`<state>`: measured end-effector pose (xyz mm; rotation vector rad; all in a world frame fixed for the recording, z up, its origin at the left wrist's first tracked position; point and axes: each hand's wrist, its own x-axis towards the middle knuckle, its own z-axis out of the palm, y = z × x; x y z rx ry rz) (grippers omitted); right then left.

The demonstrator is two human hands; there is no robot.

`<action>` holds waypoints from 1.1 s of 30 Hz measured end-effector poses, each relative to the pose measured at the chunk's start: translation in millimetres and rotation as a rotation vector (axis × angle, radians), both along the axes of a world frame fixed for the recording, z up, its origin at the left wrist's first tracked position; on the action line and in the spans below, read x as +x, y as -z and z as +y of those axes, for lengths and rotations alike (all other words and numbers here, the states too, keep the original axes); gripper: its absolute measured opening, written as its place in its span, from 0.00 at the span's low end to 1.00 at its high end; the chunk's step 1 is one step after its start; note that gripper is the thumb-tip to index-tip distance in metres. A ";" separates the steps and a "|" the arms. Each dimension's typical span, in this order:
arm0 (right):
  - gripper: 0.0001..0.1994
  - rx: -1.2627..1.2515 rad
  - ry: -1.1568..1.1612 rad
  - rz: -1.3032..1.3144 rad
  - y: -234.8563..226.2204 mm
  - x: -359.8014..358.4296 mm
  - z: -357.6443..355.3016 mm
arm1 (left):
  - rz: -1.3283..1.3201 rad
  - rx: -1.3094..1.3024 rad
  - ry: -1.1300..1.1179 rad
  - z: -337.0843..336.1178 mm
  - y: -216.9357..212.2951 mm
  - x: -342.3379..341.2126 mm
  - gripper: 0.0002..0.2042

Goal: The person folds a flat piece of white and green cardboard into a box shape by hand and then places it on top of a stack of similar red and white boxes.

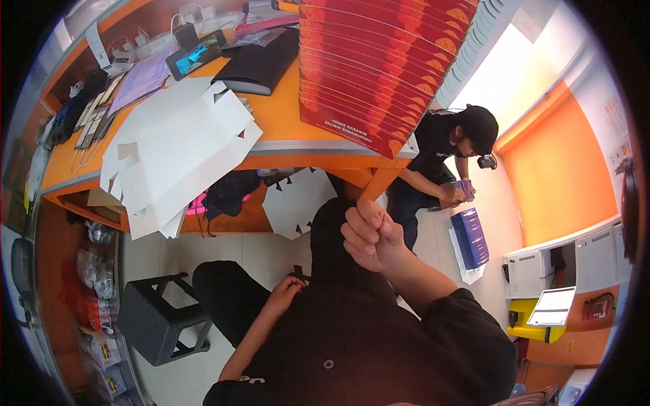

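The right hand point(371, 237) is raised in front of the chest with its fingers curled into a loose fist; the grip is shut, and whether something thin is pinched inside it I cannot tell. It sits against a black cloth point(332, 233), a dark garment or bag that rises from the lap, likely lifted so it hangs free. The cloth's long axis runs from the lap up toward the orange surface point(277, 115), with its rounded top end pointing at the surface's edge.

The left hand point(284, 291) rests lower, at the cloth's base near the knee, fingers bent against the fabric, apparently steadying it.

Beyond, flat white cardboard blanks point(179, 145) overhang the near edge of the surface, and a fanned stack of red folders point(379, 68) lies to the right. Farther right, another person point(450, 162) crouches on the floor over a blue box point(470, 237).
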<state>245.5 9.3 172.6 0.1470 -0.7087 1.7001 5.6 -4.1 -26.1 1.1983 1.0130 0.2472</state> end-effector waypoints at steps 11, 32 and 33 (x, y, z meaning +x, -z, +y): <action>0.10 -0.055 0.079 -0.257 23.5 4.1 -2.4 | 0.229 0.196 0.549 7.8 0.6 -2.1 0.18; 0.20 0.853 0.525 -2.055 128.3 35.1 -70.1 | -0.035 -0.275 0.353 32.7 -33.2 43.9 0.44; 0.20 0.860 0.513 -2.069 129.1 35.0 -69.9 | -0.082 -0.285 0.385 33.7 -34.2 43.9 0.46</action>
